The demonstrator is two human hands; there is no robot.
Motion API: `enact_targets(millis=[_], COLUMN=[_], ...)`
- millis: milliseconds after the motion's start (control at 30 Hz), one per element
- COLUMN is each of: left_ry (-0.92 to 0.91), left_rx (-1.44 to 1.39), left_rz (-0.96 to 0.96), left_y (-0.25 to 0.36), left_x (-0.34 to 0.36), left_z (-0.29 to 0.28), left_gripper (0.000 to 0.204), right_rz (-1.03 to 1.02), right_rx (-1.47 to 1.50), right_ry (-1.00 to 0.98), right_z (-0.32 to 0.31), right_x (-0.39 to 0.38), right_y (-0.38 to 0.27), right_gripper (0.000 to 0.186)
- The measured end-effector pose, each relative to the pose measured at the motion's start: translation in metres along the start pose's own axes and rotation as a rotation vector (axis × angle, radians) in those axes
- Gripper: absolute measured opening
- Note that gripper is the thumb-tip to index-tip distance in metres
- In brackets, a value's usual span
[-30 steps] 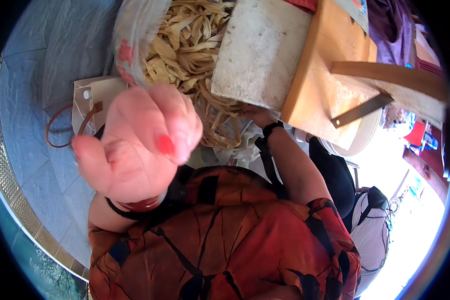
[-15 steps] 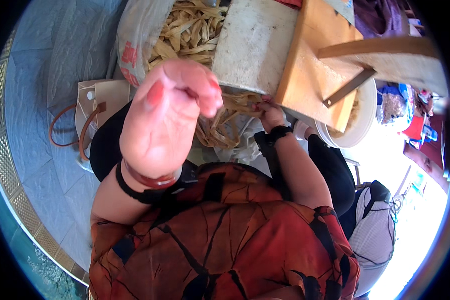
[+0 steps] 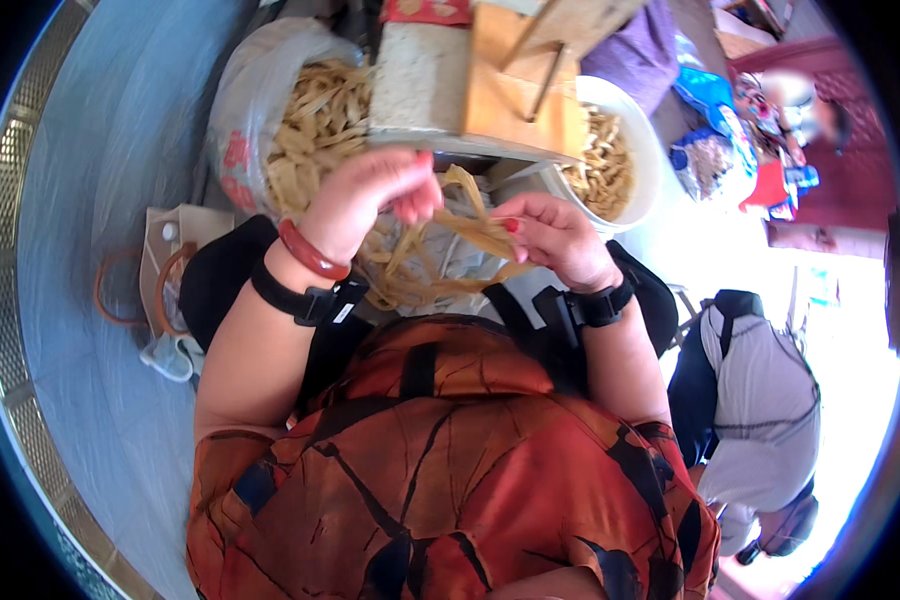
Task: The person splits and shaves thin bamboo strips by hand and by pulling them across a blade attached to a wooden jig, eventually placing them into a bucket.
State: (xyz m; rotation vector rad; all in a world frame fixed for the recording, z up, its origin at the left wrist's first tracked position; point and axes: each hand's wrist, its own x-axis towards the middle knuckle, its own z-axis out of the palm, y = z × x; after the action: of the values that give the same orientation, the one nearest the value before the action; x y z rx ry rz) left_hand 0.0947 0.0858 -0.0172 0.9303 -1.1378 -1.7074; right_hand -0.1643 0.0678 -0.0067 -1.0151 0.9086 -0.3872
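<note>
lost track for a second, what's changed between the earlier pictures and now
The left hand dropped away from the camera, down beside a strip; whether it grips it is unclear. The right hand, holding that strip, moved slightly rightward. The bag and tub stayed put.

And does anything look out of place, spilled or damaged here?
Nothing looks clearly spilled or broken. The white block looks smudged, and some strips lie in a loose tangle outside the plastic sack and bucket, which seems slightly untidy.
</note>
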Motion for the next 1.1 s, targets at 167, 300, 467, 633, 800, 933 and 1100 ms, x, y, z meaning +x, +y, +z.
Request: enact_targets(millis=[167,300,467,633,800,933,1100], left_ry=[-0.271,-0.142,0.299,0.555,0.658,0.397,0.056], left_rx=[0.104,-0.012,-0.223,-0.430,-0.208,0.188,0.843], left_rz=[-0.368,-0.559,-0.717,-0.335,-0.033,0.015,0.105], left_y=[-0.033,-0.056,-0.120,-0.162,-0.079,-0.063,-0.082], left_x=[-0.001,0.003,0.013,0.033,0.017,-0.003,-0.019], left_z=[0.019,0.018,-0.007,-0.053,-0.012,0.010,0.024], left_gripper=[0.065,0.066,0.045,0.019,0.019,0.015,0.019], right_rz=[-0.133,-0.201,-0.519,-0.443,-0.303,-0.352,-0.099], right_rx=[-0.122,-0.243,-0.558,-0.554,-0.842,-0.861,-0.120], right_ry=[-0.037,-0.064,-0.153,-0.223,0.094,0.220,-0.031], right_z=[0.027,0.037,0.053,0.049,0.013,-0.009,0.028], right_x=[-0.035,-0.061,-0.080,-0.079,-0.037,0.001,0.038], right_y=[-0.021,-0.036,-0.057,-0.061,-0.027,0.032,0.036], right_gripper=[0.013,0.014,0.013,0.014,0.012,0.027,0.039])
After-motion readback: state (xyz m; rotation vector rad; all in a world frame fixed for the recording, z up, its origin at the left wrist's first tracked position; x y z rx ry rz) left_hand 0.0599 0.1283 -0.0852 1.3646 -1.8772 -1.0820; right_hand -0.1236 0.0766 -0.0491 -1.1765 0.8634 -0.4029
